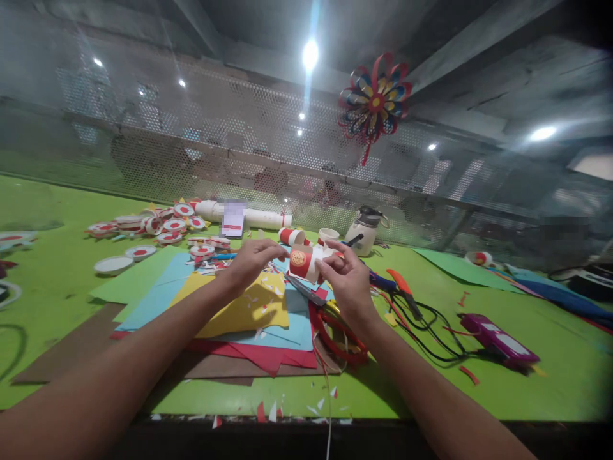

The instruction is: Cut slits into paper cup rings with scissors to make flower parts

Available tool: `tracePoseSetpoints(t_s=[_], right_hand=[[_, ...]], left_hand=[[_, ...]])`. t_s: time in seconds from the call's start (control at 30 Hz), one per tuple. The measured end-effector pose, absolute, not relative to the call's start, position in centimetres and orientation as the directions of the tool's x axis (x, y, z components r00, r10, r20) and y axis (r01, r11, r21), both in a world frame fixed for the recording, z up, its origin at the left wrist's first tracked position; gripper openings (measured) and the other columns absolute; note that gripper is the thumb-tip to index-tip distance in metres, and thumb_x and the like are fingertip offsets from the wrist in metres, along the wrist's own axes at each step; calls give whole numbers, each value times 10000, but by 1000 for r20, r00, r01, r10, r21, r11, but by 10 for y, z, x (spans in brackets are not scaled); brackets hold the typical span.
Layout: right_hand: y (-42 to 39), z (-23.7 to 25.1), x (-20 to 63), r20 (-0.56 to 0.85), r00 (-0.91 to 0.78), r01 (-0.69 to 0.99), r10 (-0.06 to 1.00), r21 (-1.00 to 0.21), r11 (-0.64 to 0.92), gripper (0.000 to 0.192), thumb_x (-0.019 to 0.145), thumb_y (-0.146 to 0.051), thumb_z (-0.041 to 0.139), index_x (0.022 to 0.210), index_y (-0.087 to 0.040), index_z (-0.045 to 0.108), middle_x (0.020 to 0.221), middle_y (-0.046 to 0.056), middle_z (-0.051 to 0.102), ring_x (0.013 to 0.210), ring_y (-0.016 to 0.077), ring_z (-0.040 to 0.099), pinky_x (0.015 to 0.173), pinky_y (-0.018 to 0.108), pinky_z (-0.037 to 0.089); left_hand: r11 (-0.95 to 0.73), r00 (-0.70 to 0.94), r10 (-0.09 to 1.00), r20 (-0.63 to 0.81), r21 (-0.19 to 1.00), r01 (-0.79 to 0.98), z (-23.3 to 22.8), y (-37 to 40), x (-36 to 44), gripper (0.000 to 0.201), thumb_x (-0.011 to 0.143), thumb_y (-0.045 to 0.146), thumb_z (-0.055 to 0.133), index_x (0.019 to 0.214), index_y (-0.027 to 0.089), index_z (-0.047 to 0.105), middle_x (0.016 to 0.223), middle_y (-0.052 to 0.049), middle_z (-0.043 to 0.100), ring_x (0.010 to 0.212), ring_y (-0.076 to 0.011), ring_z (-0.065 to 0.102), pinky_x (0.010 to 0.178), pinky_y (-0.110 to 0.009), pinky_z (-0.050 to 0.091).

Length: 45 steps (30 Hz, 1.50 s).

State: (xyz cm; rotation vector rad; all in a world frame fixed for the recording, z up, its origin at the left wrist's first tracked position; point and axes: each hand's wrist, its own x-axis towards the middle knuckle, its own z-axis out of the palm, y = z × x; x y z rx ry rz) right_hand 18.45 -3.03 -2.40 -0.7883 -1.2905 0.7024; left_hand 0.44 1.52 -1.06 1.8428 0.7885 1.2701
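My right hand holds a red and white paper cup with a gold round mark, tilted on its side above the table. My left hand reaches to the cup's left end, its fingers curled at the rim. Below both hands lies a stack of coloured paper sheets: yellow, light blue, red and brown. Red-handled scissors rest on the sheets just under my right wrist.
The green table carries several cut cup rings and lids at back left, a glue gun with black cable at right, orange-handled pliers, a white bottle and paper scraps. A paper pinwheel hangs on the mesh screen.
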Motion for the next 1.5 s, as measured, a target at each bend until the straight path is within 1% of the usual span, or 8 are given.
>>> tracePoseSetpoints(t_s=[0.07, 0.13, 0.3, 0.77, 1.0, 1.17, 1.3, 1.5], right_hand=[[-31, -25, 183, 576, 136, 10, 806, -815, 580, 351, 726, -146, 640, 1060, -187, 538, 569, -80, 581, 490, 91, 521, 522, 244, 438], [-32, -25, 181, 592, 124, 35, 796, -805, 593, 365, 729, -137, 635, 1077, -191, 539, 578, -74, 584, 506, 97, 522, 538, 253, 436], [-36, -23, 178, 596, 114, 58, 795, -803, 594, 384, 728, -126, 627, 1096, -185, 534, 582, -67, 587, 510, 101, 525, 539, 255, 429], [-34, -22, 179, 551, 149, 42, 821, -833, 551, 339, 740, -188, 625, 1067, -186, 533, 587, -69, 576, 488, 95, 515, 495, 233, 443], [-34, -22, 183, 605, 153, 139, 782, -796, 589, 349, 785, -186, 601, 1123, -203, 513, 620, -58, 573, 522, 101, 527, 530, 240, 456], [-38, -22, 183, 666, 149, 252, 731, -741, 623, 395, 794, -194, 614, 1175, -228, 514, 769, -9, 609, 709, 141, 591, 698, 296, 502], [-41, -21, 185, 695, 146, 329, 704, -705, 628, 416, 801, -193, 612, 1202, -240, 509, 841, 14, 608, 814, 170, 605, 792, 342, 505], [-45, -20, 183, 720, 117, 425, 684, -659, 621, 405, 843, -214, 563, 1234, -243, 460, 894, 28, 615, 844, 169, 617, 783, 327, 517]], left_hand=[[-421, 351, 859, 372, 904, 72, -10, 12, 8, 320, 771, 359, 506, 555, 143, 601, 539, -19, 535, 534, -119, 450, 530, -264, 333], [-349, 427, 853, 299, 936, 43, -12, 11, 11, 345, 763, 412, 540, 561, 137, 591, 504, -7, 511, 494, -105, 414, 495, -254, 298], [-288, 495, 823, 280, 956, -62, -15, 13, 10, 250, 726, 349, 625, 634, 117, 618, 518, 3, 520, 501, -83, 425, 500, -233, 289], [-173, 571, 793, 212, 977, -123, -19, 12, 14, 259, 769, 384, 578, 667, 147, 602, 590, -63, 627, 515, -124, 527, 476, -239, 336], [-310, 484, 821, 303, 948, -68, -14, 5, 16, 192, 733, 329, 622, 687, 149, 673, 635, -27, 632, 581, -112, 503, 579, -247, 373], [-455, 421, 800, 428, 890, -40, -17, 11, 16, 184, 732, 312, 624, 803, 165, 709, 807, -57, 688, 743, -157, 568, 703, -278, 410], [-520, 396, 786, 474, 854, 9, -18, 12, 16, 180, 742, 310, 614, 784, 163, 709, 788, -60, 686, 734, -161, 573, 686, -276, 419], [-561, 372, 775, 512, 827, 31, -14, 5, 16, 169, 767, 310, 589, 772, 171, 686, 717, -23, 652, 684, -137, 537, 652, -258, 404]])
